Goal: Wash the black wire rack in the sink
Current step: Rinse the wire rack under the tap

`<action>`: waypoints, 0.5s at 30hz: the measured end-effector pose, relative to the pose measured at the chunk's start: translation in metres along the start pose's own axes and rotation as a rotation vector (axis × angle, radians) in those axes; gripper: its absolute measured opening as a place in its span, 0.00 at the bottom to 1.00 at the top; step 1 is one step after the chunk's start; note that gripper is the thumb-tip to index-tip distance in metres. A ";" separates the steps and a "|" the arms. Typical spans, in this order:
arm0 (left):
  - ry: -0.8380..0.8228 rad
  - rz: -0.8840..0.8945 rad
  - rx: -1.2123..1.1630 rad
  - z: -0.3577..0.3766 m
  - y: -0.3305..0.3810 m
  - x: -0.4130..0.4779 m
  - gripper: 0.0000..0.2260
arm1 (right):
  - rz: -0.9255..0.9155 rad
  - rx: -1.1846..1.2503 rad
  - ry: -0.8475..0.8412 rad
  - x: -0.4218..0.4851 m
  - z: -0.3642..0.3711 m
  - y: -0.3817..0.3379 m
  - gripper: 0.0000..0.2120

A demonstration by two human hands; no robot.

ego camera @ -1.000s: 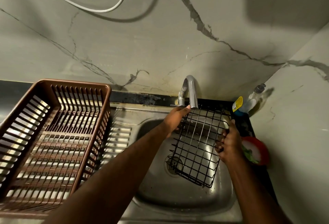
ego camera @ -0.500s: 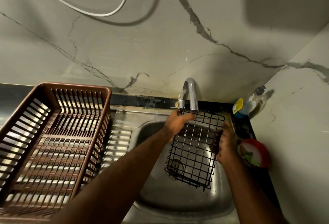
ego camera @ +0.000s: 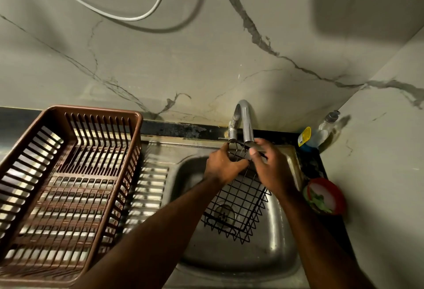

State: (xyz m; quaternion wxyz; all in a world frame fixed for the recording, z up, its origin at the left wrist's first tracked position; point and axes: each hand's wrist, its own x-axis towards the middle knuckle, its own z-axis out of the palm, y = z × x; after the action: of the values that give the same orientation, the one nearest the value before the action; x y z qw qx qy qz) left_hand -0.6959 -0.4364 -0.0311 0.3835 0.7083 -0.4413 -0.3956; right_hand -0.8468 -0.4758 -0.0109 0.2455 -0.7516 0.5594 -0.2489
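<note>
Both hands have come together now at the far end of the black wire rack (ego camera: 238, 206), the right hand (ego camera: 271, 169) having left the side edge it held a second ago. Behind it all, a pale marble-veined wall (ego camera: 206, 59) runs into a corner on the right, with a white cable (ego camera: 128, 16) looping across it. On the ribbed draining board (ego camera: 149, 185) to the left sits a brown slatted basket (ego camera: 96, 108), well apart from the action. The steel sink (ego camera: 241, 256) holds the rack, long axis running from the tap (ego camera: 246, 121) back toward the person, far end lifted just under the spout, near end dipping low over the drain (ego camera: 223, 214), which shows through the grid. I cannot tell if that low end touches the basin. The left hand (ego camera: 223, 166) has its fingers curled round the far left corner wires; the right pinches the far rim beside it, thumb on top. On the dark counter to the right stands a red tub (ego camera: 330, 197), and in the corner beyond it a clear bottle (ego camera: 321, 132) with a yellow label.
</note>
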 end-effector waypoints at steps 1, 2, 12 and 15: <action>-0.004 0.016 0.011 -0.002 0.000 -0.002 0.28 | -0.092 -0.093 -0.096 0.003 0.003 0.000 0.21; 0.000 0.028 0.012 -0.004 0.000 -0.003 0.29 | -0.154 -0.162 -0.181 0.006 0.003 -0.003 0.21; -0.266 0.267 0.149 -0.011 0.000 -0.011 0.23 | 0.266 0.187 -0.619 0.049 0.005 -0.017 0.18; -0.235 0.269 0.113 -0.007 -0.006 -0.010 0.20 | 0.318 0.118 -0.646 0.054 0.006 -0.031 0.21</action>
State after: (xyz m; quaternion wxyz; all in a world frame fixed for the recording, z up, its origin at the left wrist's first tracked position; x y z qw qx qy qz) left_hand -0.6909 -0.4241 -0.0312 0.3383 0.6122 -0.5953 -0.3953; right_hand -0.8071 -0.5192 0.0097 0.4880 -0.6797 0.5475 0.0108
